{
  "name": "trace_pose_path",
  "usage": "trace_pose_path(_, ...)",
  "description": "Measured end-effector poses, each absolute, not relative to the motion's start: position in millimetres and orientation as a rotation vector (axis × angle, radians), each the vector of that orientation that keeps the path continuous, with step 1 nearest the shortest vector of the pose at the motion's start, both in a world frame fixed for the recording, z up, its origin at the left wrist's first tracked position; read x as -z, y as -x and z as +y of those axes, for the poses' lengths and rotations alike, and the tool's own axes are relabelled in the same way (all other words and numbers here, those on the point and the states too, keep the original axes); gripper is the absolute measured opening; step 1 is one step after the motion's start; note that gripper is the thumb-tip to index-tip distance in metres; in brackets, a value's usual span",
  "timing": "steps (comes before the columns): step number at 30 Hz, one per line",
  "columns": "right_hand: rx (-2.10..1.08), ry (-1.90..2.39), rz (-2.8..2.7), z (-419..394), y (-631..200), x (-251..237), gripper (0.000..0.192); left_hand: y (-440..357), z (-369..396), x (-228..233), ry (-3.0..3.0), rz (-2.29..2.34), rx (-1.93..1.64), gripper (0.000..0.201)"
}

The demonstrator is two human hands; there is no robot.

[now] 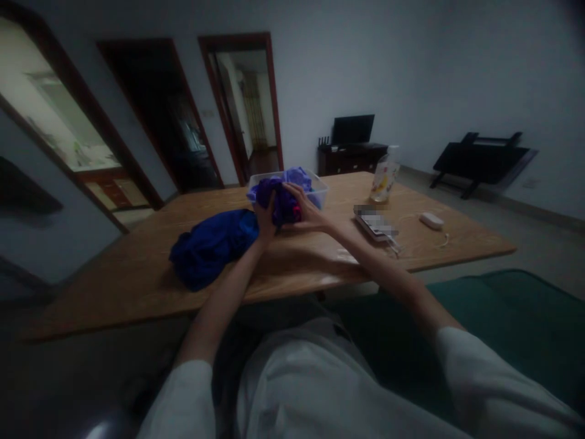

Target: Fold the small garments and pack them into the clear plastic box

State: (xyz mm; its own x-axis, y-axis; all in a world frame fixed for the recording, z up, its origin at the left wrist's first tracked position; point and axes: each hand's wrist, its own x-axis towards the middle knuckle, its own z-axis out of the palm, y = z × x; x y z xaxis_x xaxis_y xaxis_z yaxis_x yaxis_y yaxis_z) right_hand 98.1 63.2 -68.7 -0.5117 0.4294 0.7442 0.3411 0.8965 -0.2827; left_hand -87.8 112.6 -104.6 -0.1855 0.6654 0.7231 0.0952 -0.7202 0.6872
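My left hand (265, 218) and my right hand (307, 210) both grip a bunched purple cloth (284, 204) with a bit of red showing, held just in front of a clear plastic box (320, 190) on the wooden table (292, 268). More purple cloth (297, 177) lies inside the box. A dark blue garment (212, 244) lies in a heap on the table, to the left of my left hand and touching the purple cloth.
A clear bottle (384, 177) stands at the right of the box. A flat blurred object (377, 224) and a small white device (431, 220) with a cable lie on the table's right part. A green seat (503, 323) is at my right.
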Motion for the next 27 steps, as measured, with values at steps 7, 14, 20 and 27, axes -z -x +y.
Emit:
trace_pose_path(7, 0.176, 0.63, -2.209, 60, -94, 84, 0.089, 93, 109, 115, -1.784, 0.778, -1.8, 0.061)
trace_pose_path(14, 0.174, 0.712, -2.139, 80, -106, 94, 0.081, 94, 116, 124, -1.902, 0.887, -1.601, 0.082)
trace_pose_path(20, 0.056, 0.733, -1.936, 77, -107, 87, 0.071, 93, 99, 121, -2.255, 0.888, -1.585, 0.1)
trace_pose_path(27, -0.236, 0.727, -1.748, 98, -117, 95, 0.053, 94, 83, 104, -2.651, 0.77, -1.511, 0.113)
